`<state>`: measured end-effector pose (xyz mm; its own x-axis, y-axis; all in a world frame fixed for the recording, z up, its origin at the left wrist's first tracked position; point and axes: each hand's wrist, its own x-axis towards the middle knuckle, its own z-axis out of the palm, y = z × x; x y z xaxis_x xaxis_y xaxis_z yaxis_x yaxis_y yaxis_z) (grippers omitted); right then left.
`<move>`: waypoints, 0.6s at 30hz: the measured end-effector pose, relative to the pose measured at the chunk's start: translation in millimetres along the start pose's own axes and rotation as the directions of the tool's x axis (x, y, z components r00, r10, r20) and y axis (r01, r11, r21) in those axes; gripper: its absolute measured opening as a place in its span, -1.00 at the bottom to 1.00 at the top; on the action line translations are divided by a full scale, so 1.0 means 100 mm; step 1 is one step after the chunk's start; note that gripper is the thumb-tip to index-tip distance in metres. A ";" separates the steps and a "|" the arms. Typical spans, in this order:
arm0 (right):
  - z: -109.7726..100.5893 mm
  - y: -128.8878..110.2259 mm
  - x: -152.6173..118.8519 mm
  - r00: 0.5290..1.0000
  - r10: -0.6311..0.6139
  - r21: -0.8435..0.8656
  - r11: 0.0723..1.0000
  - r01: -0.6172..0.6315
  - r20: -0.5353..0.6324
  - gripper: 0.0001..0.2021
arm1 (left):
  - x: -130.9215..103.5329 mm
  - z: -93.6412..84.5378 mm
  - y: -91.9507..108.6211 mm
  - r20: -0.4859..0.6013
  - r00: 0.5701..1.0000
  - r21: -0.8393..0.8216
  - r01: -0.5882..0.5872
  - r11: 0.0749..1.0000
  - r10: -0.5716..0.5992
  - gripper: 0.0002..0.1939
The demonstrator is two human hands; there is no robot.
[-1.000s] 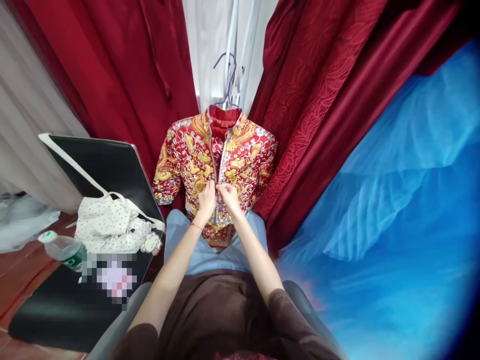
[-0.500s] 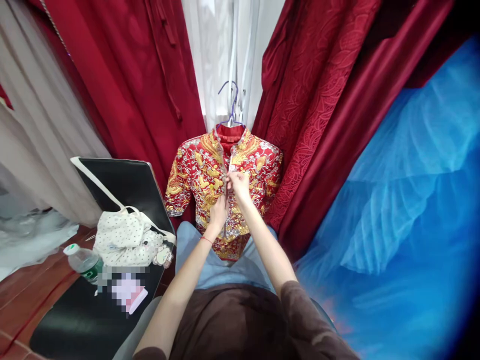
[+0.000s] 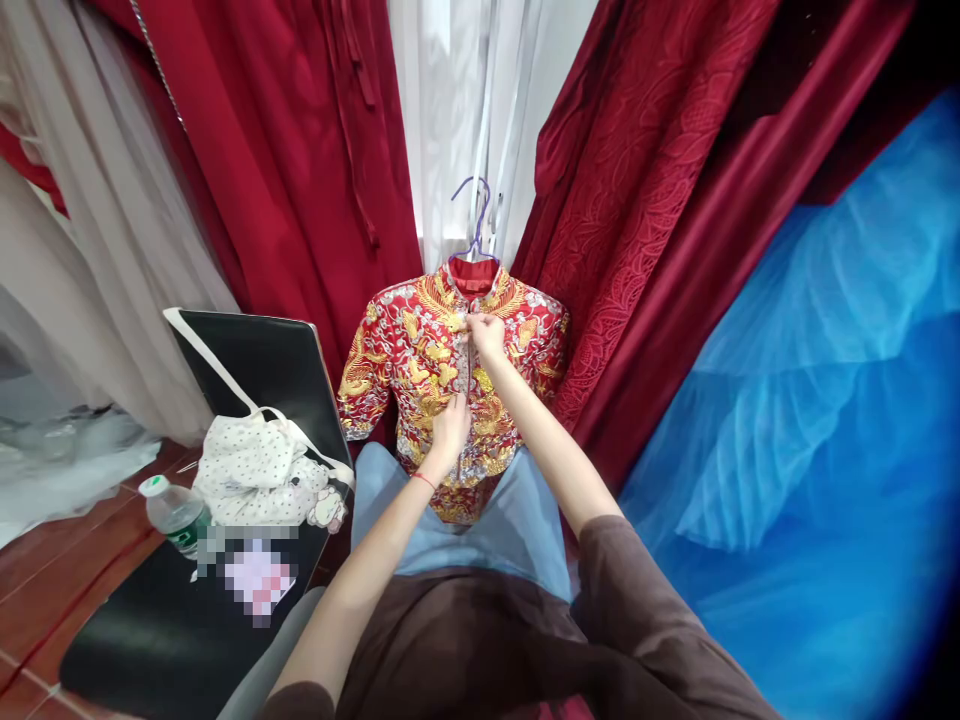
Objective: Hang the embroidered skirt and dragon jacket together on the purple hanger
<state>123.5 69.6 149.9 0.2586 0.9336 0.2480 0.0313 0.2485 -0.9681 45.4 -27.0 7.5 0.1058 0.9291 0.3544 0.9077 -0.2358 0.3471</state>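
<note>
A red jacket [image 3: 420, 345] with gold and silver embroidery hangs on a purple hanger [image 3: 478, 230], its lower part lying between my knees. Lower on the front seam, my left hand [image 3: 451, 428] has its fingers closed on the jacket's edge. Higher up, just below the collar, my right hand [image 3: 487, 333] pinches the front edge of the jacket. The two front edges lie close together between the hands. Whatever small part is between my fingertips is hidden.
To the left a black chair [image 3: 142, 630] holds a white dotted bag [image 3: 251, 465], a plastic bottle [image 3: 174, 515] and a blurred pinkish item [image 3: 259, 578]. Red curtains [image 3: 300, 180] hang behind. Blue tulle [image 3: 810, 450] spreads along the right.
My right hand has moved up the front seam towards the collar, and the gap there has narrowed. My left hand still grips lower down. The view has shifted slightly.
</note>
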 end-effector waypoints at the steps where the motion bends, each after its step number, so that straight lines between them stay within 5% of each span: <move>1: -0.03 0.01 0.01 0.999 0.019 0.005 1.000 -0.019 0.050 -0.77 | -0.01 0.00 -0.01 0.002 1.000 -0.009 -0.006 1.000 0.006 -0.66; 7: -0.30 -0.03 0.08 0.974 0.068 -0.222 0.975 -0.019 0.215 -0.70 | -0.08 0.08 -0.05 -0.043 0.999 -0.038 0.009 0.999 -0.011 -0.67; 12: -0.34 -0.02 0.24 0.999 -0.037 -0.612 0.789 0.053 0.038 -0.57 | -0.02 0.09 -0.06 -0.037 0.999 -0.085 0.008 0.996 -0.011 -0.70; 15: -0.17 0.00 0.36 0.986 -0.149 -0.675 0.736 0.060 -0.075 -0.51 | 0.05 0.06 -0.09 -0.033 0.999 -0.045 0.002 0.999 -0.004 -0.70; 18: -0.03 -0.02 0.41 0.968 -0.252 -0.662 0.728 0.175 -0.021 -0.56 | 0.11 0.06 -0.14 -0.031 0.999 -0.004 0.020 1.000 -0.020 -0.70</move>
<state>137.2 106.1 162.1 0.2628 0.8354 0.4828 0.7076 0.1733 -0.6850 36.2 -12.2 1.4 0.0751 0.9244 0.3739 0.9080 -0.2184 0.3575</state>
